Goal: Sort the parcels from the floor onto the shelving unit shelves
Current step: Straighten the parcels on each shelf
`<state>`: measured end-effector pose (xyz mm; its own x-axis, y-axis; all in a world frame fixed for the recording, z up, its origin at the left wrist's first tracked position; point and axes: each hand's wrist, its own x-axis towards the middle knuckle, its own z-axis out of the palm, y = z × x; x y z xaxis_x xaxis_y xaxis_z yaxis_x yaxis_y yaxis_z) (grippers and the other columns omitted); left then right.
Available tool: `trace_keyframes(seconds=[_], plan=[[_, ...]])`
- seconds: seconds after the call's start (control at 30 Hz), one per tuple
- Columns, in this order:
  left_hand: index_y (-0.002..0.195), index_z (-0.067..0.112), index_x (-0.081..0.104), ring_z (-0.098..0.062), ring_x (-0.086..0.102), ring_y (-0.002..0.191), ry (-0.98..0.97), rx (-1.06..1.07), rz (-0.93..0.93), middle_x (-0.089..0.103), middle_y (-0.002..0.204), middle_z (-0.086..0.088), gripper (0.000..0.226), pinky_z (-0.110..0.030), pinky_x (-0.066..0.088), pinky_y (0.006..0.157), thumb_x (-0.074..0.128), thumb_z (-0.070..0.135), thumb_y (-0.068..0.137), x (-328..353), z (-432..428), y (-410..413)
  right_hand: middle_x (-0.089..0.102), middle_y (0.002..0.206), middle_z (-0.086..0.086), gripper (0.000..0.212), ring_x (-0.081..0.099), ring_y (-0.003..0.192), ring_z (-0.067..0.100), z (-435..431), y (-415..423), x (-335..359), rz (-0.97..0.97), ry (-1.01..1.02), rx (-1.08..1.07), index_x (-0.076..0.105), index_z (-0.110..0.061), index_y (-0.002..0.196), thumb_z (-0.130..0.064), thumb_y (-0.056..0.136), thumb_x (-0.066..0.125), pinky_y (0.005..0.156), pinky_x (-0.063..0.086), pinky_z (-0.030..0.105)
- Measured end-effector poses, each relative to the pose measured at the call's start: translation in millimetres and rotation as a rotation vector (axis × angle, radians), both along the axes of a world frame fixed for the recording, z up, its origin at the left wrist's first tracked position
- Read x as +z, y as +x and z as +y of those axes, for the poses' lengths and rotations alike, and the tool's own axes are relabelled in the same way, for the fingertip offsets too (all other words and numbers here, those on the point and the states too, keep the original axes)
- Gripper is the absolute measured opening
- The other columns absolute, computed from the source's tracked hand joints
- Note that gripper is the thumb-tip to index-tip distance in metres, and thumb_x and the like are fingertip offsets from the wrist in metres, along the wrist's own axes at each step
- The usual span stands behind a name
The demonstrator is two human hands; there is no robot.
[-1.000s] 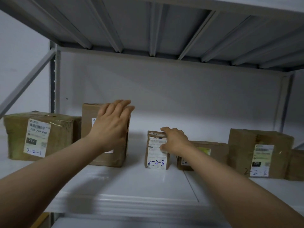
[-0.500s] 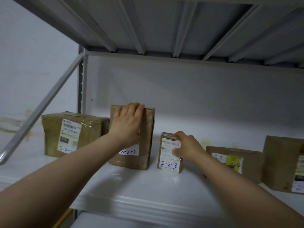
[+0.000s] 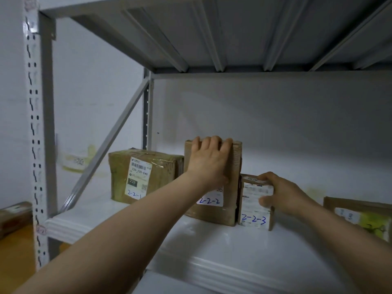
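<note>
On the white shelf (image 3: 212,247) stand brown cardboard parcels in a row. The one marked 2-2-1 (image 3: 144,175) is at the left. The tall upright parcel marked 2-2-2 (image 3: 232,200) is in the middle; my left hand (image 3: 210,162) grips its top edge, fingers hooked over it and palm on its front. Touching its right side is the small parcel marked 2-2-3 (image 3: 252,211), which my right hand (image 3: 280,194) holds, fingers on its top and thumb on its front.
Another parcel with a yellow-green label (image 3: 360,217) lies at the right of the shelf. The grey slotted upright (image 3: 35,132) and a diagonal brace (image 3: 110,141) stand at the left. The shelf above (image 3: 212,39) hangs low overhead. A brown box (image 3: 14,217) sits lower left.
The small 2-2-3 parcel has slid left in my right hand until it touches the 2-2-2 parcel. My left hand stays on that parcel's top. The view has swung left.
</note>
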<state>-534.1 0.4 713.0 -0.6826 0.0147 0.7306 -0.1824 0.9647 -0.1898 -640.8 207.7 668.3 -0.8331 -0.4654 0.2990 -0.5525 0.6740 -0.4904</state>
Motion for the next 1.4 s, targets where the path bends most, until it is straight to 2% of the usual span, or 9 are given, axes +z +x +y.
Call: trace_keyframes(seconds=[0.2, 0.43, 0.63, 0.73, 0.83, 1.0, 1.2, 1.27, 1.4], plan=[[0.150, 0.027, 0.020, -0.030, 0.037, 0.134, 0.002, 0.000, 0.003, 0.042, 0.141, -0.006, 0.102, -0.057, 0.011, 0.116, 0.075, 0.051, 0.068, 2, -12, 4, 0.067, 0.112, -0.006, 0.058, 0.060, 0.083, -0.001, -14, -2, 0, -0.009, -0.005, 0.021, 0.050, -0.029, 0.132, -0.009, 0.084, 0.075, 0.050, 0.039, 0.007], [0.147, 0.028, 0.027, -0.030, 0.041, 0.128, 0.017, 0.020, 0.007, 0.045, 0.134, -0.006, 0.092, -0.056, 0.020, 0.111, 0.072, 0.048, 0.071, 7, -20, 12, 0.068, 0.115, -0.003, 0.057, 0.065, 0.095, 0.013, -29, 4, -1, -0.018, -0.062, 0.075, 0.053, -0.029, 0.132, -0.008, 0.083, 0.073, 0.062, 0.047, 0.018], [0.147, 0.032, 0.024, -0.028, 0.040, 0.131, 0.025, 0.010, -0.019, 0.043, 0.138, -0.003, 0.089, -0.056, 0.020, 0.112, 0.070, 0.047, 0.073, 8, -28, 18, 0.067, 0.113, -0.005, 0.054, 0.062, 0.088, 0.006, -32, 10, 1, -0.050, -0.092, 0.088, 0.055, -0.029, 0.128, -0.006, 0.082, 0.071, 0.059, 0.043, 0.012], [0.148, 0.032, 0.021, -0.029, 0.038, 0.133, 0.039, 0.034, -0.043, 0.041, 0.141, -0.004, 0.091, -0.056, 0.022, 0.113, 0.071, 0.048, 0.073, 8, -26, 18, 0.067, 0.117, -0.002, 0.055, 0.064, 0.093, 0.011, -32, 20, 3, -0.036, -0.088, 0.088, 0.055, -0.026, 0.130, -0.006, 0.082, 0.071, 0.065, 0.045, 0.014], [0.149, 0.031, 0.021, -0.033, 0.038, 0.133, 0.035, 0.092, -0.051, 0.041, 0.143, -0.007, 0.099, -0.057, 0.025, 0.110, 0.073, 0.053, 0.068, 8, -18, 18, 0.063, 0.129, 0.003, 0.070, 0.063, 0.108, 0.022, -29, 25, 2, -0.030, -0.096, 0.084, 0.043, -0.024, 0.144, -0.009, 0.082, 0.071, 0.083, 0.048, 0.023], [0.138, 0.022, 0.047, -0.040, 0.047, 0.118, -0.039, -0.013, 0.142, 0.052, 0.130, -0.017, 0.081, -0.059, 0.032, 0.099, 0.076, 0.045, 0.066, -1, 26, 5, 0.062, 0.128, 0.013, 0.089, 0.060, 0.114, 0.032, -14, 23, -4, -0.035, -0.069, 0.031, 0.024, -0.021, 0.155, -0.012, 0.082, 0.074, 0.086, 0.046, 0.028], [0.128, 0.017, 0.061, -0.039, 0.048, 0.118, -0.056, -0.202, 0.145, 0.060, 0.122, -0.014, 0.078, -0.055, 0.031, 0.096, 0.088, 0.041, 0.059, -13, 108, -17, 0.061, 0.128, 0.013, 0.061, 0.062, 0.113, 0.031, 48, 23, -4, 0.029, -0.108, -0.056, 0.044, -0.023, 0.144, -0.015, 0.089, 0.068, 0.084, 0.051, 0.031], [0.129, 0.019, 0.061, -0.037, 0.046, 0.121, -0.062, -0.224, 0.087, 0.060, 0.124, -0.010, 0.075, -0.054, 0.030, 0.098, 0.086, 0.042, 0.062, -18, 135, -26, 0.063, 0.127, 0.009, 0.048, 0.063, 0.112, 0.027, 80, 22, -2, 0.068, -0.168, -0.114, 0.052, -0.024, 0.138, -0.017, 0.092, 0.065, 0.088, 0.055, 0.034], [0.140, 0.027, 0.047, -0.026, 0.035, 0.135, -0.074, -0.262, -0.060, 0.050, 0.139, 0.001, 0.069, -0.050, 0.021, 0.107, 0.069, 0.049, 0.078, -25, 188, -44, 0.064, 0.129, 0.001, 0.035, 0.062, 0.112, 0.020, 159, 17, 7, 0.215, -0.237, -0.250, 0.060, -0.024, 0.129, -0.015, 0.095, 0.060, 0.083, 0.046, 0.025]])
